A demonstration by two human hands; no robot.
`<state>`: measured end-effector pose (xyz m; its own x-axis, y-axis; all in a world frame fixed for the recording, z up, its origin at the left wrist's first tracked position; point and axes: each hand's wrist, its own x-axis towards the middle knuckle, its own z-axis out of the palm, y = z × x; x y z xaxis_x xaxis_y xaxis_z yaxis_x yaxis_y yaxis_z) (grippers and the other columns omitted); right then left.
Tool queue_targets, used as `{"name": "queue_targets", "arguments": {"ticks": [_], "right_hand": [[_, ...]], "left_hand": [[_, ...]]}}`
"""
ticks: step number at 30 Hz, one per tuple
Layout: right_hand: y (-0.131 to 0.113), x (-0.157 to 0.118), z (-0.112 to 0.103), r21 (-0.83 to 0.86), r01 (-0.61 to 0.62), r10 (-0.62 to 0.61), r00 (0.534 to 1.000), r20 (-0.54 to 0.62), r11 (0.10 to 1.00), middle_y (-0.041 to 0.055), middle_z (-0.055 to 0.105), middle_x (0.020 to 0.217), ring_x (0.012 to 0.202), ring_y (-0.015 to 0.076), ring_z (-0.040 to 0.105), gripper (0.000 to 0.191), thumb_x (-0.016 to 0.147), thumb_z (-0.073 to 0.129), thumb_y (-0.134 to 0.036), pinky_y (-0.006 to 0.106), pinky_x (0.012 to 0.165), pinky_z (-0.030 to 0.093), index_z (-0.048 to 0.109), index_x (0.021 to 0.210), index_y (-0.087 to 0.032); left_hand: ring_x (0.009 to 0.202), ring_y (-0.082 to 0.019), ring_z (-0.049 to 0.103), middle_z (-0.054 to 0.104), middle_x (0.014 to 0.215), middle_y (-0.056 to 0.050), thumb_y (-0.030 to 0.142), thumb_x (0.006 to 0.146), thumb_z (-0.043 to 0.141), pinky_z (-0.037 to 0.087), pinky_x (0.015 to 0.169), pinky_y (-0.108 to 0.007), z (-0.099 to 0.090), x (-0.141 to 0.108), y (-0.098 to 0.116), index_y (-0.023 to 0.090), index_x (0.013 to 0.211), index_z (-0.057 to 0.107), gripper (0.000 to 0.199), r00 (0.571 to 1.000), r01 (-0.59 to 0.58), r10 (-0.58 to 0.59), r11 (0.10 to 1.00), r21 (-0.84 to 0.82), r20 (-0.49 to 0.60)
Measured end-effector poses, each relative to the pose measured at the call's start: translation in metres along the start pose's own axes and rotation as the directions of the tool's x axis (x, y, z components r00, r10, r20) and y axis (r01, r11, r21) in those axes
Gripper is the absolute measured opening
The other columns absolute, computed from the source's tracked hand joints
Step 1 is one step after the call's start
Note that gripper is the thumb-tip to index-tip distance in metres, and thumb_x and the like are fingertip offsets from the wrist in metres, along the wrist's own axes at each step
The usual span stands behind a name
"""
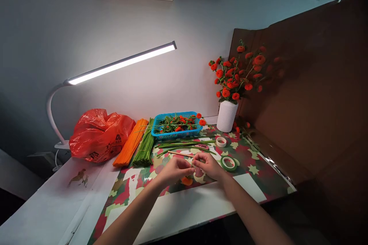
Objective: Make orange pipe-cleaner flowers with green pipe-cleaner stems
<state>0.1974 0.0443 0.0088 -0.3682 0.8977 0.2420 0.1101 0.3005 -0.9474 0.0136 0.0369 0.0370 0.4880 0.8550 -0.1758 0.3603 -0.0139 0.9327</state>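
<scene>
My left hand (pixel 175 170) and my right hand (pixel 209 164) meet over the middle of the table, their fingers pinched together. A thin green stem shows between the fingertips, mostly covered by them. Just below, by my left fingers, is a small orange fuzzy flower (pixel 186 180); its join to the stem is hidden. Close beyond the hands lie a thin wooden stick (pixel 179 154), a pink-handled tool (pixel 202 146) and several long green stems (pixel 181 143). A roll of green tape (pixel 229 163) lies to the right of my right hand, with a pale tape roll (pixel 221 142) behind it.
A blue basket (pixel 176 134) holds green and red flower pieces. Left of it lie green (pixel 144 153) and orange pipe-cleaner bundles (pixel 131 143), and a red plastic bag (pixel 99 136). A white vase (pixel 227 116) with red flowers stands back right, near brown cardboard (pixel 310 84). A lamp (pixel 123 63) overhangs the left.
</scene>
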Motion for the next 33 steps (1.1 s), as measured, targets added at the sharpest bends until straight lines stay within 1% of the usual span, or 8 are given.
{"name": "queue_targets", "arguments": {"ticks": [2, 4, 12, 18, 21, 25, 28, 33], "right_hand": [[0.0, 0.001, -0.002, -0.03, 0.035, -0.036, 0.999, -0.024, 0.999, 0.0005, 0.057, 0.069, 0.068, 0.0144, 0.053, 0.034, 0.079, 0.062, -0.05, 0.026, 0.064, 0.042, 0.061, 0.07, -0.017], [0.001, 0.001, -0.004, -0.055, 0.043, -0.045, 0.999, -0.029, 0.998, 0.0008, 0.058, 0.071, 0.069, 0.0149, 0.054, 0.03, 0.08, 0.062, -0.046, 0.026, 0.064, 0.042, 0.062, 0.072, -0.017], [0.002, -0.001, -0.002, -0.158, 0.047, -0.055, 0.997, -0.046, 0.986, 0.0012, 0.06, 0.072, 0.066, 0.0132, 0.053, 0.009, 0.077, 0.064, -0.024, 0.024, 0.061, 0.041, 0.068, 0.073, -0.016], [-0.001, -0.003, 0.0, -0.054, 0.02, -0.02, 1.0, -0.002, 0.998, 0.0009, 0.059, 0.072, 0.063, 0.0124, 0.054, 0.012, 0.076, 0.065, -0.027, 0.023, 0.058, 0.042, 0.066, 0.073, -0.016], [-0.001, -0.003, 0.0, -0.028, -0.014, 0.015, 1.0, 0.025, 1.0, 0.0001, 0.059, 0.07, 0.06, 0.0116, 0.052, 0.013, 0.077, 0.064, -0.028, 0.022, 0.055, 0.041, 0.065, 0.073, -0.016], [-0.002, -0.003, -0.001, -0.052, -0.002, 0.002, 1.0, 0.003, 0.999, 0.0001, 0.06, 0.07, 0.064, 0.0123, 0.053, 0.014, 0.078, 0.062, -0.028, 0.023, 0.06, 0.041, 0.064, 0.072, -0.016], [-0.002, -0.002, -0.002, -0.082, 0.02, -0.021, 1.0, -0.017, 0.996, 0.0003, 0.059, 0.071, 0.067, 0.0127, 0.052, 0.015, 0.079, 0.062, -0.029, 0.024, 0.063, 0.042, 0.063, 0.072, -0.016], [-0.005, -0.002, -0.002, -0.094, 0.019, -0.02, 1.0, -0.005, 0.995, 0.0005, 0.058, 0.072, 0.067, 0.0132, 0.053, 0.016, 0.079, 0.063, -0.032, 0.024, 0.061, 0.043, 0.065, 0.074, -0.017]], "left_hand": [[0.055, -0.013, 0.051, 0.063, 0.061, -0.004, 0.044, 0.069, 0.065, 0.033, 0.051, -0.023, 0.006, 0.001, 0.001, 0.011, 0.07, 0.068, 0.033, 0.988, -0.023, 0.038, 0.995, 0.101, -0.149], [0.058, -0.014, 0.054, 0.065, 0.064, -0.004, 0.04, 0.072, 0.061, 0.035, 0.052, -0.023, 0.008, 0.001, 0.002, 0.012, 0.075, 0.069, 0.03, 0.978, -0.042, 0.07, 0.988, 0.146, -0.195], [0.056, -0.014, 0.055, 0.066, 0.065, -0.005, 0.042, 0.074, 0.058, 0.037, 0.051, -0.023, 0.001, -0.004, 0.004, 0.012, 0.071, 0.066, 0.031, 0.998, 0.005, 0.002, 0.991, 0.134, -0.056], [0.056, -0.011, 0.051, 0.069, 0.07, -0.005, 0.049, 0.075, 0.058, 0.036, 0.054, -0.022, -0.008, -0.008, 0.008, 0.012, 0.076, 0.066, 0.038, 0.988, -0.011, 0.008, 1.0, 0.017, 0.152], [0.059, -0.012, 0.053, 0.07, 0.073, -0.006, 0.05, 0.076, 0.057, 0.037, 0.056, -0.023, -0.009, -0.009, 0.008, 0.011, 0.082, 0.067, 0.041, 0.982, 0.01, -0.008, 1.0, -0.009, 0.189], [0.066, -0.016, 0.057, 0.07, 0.077, -0.006, 0.045, 0.073, 0.06, 0.038, 0.057, -0.024, 0.001, -0.009, 0.013, 0.013, 0.079, 0.07, 0.033, 0.997, -0.039, 0.051, 0.975, 0.22, -0.049], [0.067, -0.017, 0.059, 0.069, 0.072, -0.005, 0.038, 0.075, 0.058, 0.037, 0.059, -0.024, 0.009, -0.009, 0.019, 0.016, 0.072, 0.069, 0.025, 0.96, -0.025, 0.149, 0.888, 0.458, -0.236], [0.057, -0.015, 0.056, 0.068, 0.065, -0.004, 0.036, 0.08, 0.05, 0.036, 0.054, -0.024, 0.009, -0.009, 0.016, 0.016, 0.067, 0.067, 0.029, 0.975, -0.006, 0.112, 0.876, 0.482, -0.191]]}}
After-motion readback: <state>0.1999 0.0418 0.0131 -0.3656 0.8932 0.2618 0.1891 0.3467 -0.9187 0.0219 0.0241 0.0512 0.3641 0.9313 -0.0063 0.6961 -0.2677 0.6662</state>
